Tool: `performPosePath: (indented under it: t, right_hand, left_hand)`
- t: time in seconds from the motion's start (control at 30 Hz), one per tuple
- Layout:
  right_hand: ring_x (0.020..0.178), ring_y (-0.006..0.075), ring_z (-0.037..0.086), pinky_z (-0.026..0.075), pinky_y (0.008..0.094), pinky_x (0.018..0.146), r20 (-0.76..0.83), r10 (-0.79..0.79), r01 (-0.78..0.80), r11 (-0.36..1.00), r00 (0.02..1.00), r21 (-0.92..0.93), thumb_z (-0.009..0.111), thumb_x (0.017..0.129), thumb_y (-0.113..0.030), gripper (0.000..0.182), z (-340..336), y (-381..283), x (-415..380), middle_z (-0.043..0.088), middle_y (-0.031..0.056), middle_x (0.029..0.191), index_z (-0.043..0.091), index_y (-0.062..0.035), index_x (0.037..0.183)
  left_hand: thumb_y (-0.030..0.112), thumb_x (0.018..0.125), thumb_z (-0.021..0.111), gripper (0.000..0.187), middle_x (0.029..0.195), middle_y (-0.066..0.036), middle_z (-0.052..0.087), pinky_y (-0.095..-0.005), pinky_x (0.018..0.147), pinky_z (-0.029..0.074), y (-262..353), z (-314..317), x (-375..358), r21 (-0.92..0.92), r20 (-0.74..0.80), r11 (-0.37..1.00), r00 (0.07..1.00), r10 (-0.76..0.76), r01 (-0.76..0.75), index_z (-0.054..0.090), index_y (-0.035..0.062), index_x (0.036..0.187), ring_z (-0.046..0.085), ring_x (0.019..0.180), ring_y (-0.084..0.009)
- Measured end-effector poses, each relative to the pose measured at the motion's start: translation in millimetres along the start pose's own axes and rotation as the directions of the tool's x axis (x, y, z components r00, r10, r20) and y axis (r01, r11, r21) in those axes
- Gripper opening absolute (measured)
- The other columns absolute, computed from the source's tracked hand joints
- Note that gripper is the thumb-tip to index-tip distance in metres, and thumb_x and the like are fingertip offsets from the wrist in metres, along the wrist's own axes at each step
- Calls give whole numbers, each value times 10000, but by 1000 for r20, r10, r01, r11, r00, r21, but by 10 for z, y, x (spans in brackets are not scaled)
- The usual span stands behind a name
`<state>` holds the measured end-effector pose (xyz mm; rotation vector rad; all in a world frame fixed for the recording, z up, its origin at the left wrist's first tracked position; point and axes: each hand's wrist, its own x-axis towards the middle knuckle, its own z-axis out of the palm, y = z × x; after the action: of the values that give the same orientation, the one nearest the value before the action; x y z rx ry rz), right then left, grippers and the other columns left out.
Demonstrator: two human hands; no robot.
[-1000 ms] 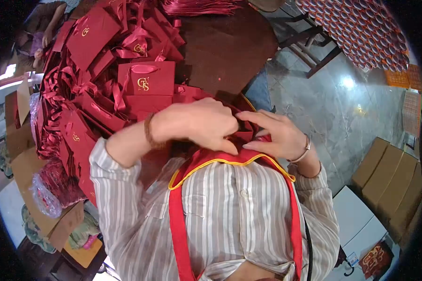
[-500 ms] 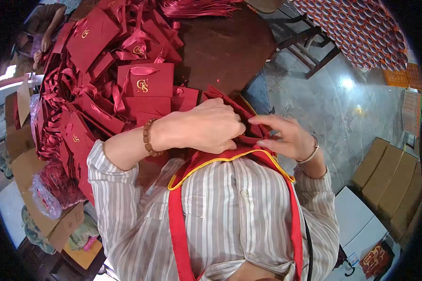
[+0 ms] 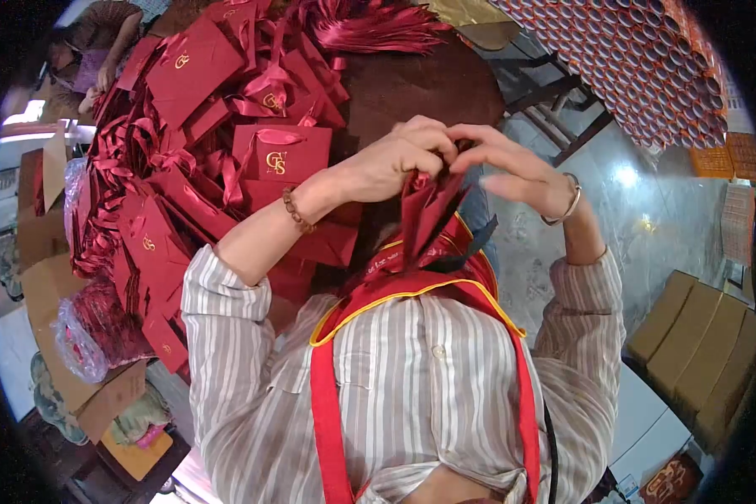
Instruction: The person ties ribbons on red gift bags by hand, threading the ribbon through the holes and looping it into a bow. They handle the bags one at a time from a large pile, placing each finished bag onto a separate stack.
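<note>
A dark red paper gift bag [image 3: 424, 214] hangs in front of the red apron [image 3: 479, 296], seen from above and narrow. My left hand [image 3: 399, 161], with a beaded bracelet at its wrist, is closed on the bag's top edge, knuckles up. My right hand [image 3: 512, 168], with a silver bangle, reaches in from the right. Its fingertips meet the left fingers at the bag's top and appear to pinch it there, while a lower, blurred finger stands apart. The fingers hide the bag's upper rim.
Many red gift bags [image 3: 280, 155] with ribbons and gold lettering are heaped on the dark round table [image 3: 386, 88]. A bundle of red ribbons [image 3: 378, 25] lies at its back. Cardboard boxes [image 3: 689, 336] and stacked tubes [image 3: 622, 59] stand right. Another person [image 3: 101, 50] sits far left.
Both hands have moved up and away from my chest, lifting the bag from near the apron. My right hand has closed in on the left at the bag's top.
</note>
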<state>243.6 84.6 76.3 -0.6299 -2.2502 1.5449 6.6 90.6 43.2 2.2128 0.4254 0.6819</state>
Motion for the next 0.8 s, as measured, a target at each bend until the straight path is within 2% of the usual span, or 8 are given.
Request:
performPosePath:
  t: [0.03,0.13,0.33,0.4,0.43,0.57,0.73,0.8]
  right_hand:
    - [1137,283,441,335,356,958,-136,-52,39,995,989,-93,653,750,-150,250,57,17,28,457,143,1218,584,-54,970]
    - [1011,285,501,383,356,851,-206,-168,81,925,964,-372,662,748,-174,194,139,0,40,537,98,1064,584,-58,883]
    - [729,252,546,412,344,674,-229,-62,-9,955,972,-297,689,724,-168,192,377,98,-5,579,68,725,547,-39,735]
    - [651,248,547,420,337,626,-254,17,-65,981,967,-183,682,731,-166,179,407,38,-5,567,80,661,572,-29,765]
    - [632,218,545,420,321,601,-283,14,-77,974,959,-214,676,743,-165,177,431,65,-12,568,76,655,583,-22,792]
    - [620,116,531,413,265,555,-370,162,-224,966,915,-131,653,777,-157,188,430,70,-58,585,66,672,601,-1,870]
    - [619,89,521,417,245,557,-270,308,-326,945,912,-25,638,798,-159,195,411,168,-94,595,69,684,592,11,880]
    - [598,114,532,423,259,558,-245,246,-268,962,938,-59,633,803,-171,199,447,223,-25,597,80,678,592,8,882]
  left_hand:
    - [-33,681,540,78,1057,-53,550,-365,908,337,-60,-6,-29,-70,12,997,999,-36,37,505,36,689,423,1085,-272]
    - [-18,696,563,88,1118,-85,531,-361,902,354,-98,125,-120,-351,14,924,987,-160,154,486,25,684,438,1078,-276]
    - [-9,750,588,100,1167,-102,510,-316,906,384,-279,267,-169,-374,74,924,996,-56,80,549,42,826,486,1068,-232]
    - [-13,768,583,239,1144,-84,530,-298,900,398,-367,238,-146,-652,273,620,898,-345,436,533,25,999,511,1040,-204]
    - [7,804,559,342,1112,-70,544,-273,885,406,-385,264,-114,-759,236,533,921,-309,373,477,5,1136,527,1005,-166]
    - [71,865,503,329,1167,-106,530,-298,894,418,-399,166,-87,-757,23,507,792,-610,412,484,15,1189,512,1068,-173]
    - [140,870,531,210,1061,-90,582,-290,869,416,-162,112,-159,-175,1,930,944,-329,324,610,21,1024,536,1010,-183]
    - [134,858,540,187,985,-102,611,-289,832,437,-172,234,-222,-202,22,903,924,-382,379,611,11,981,571,941,-190]
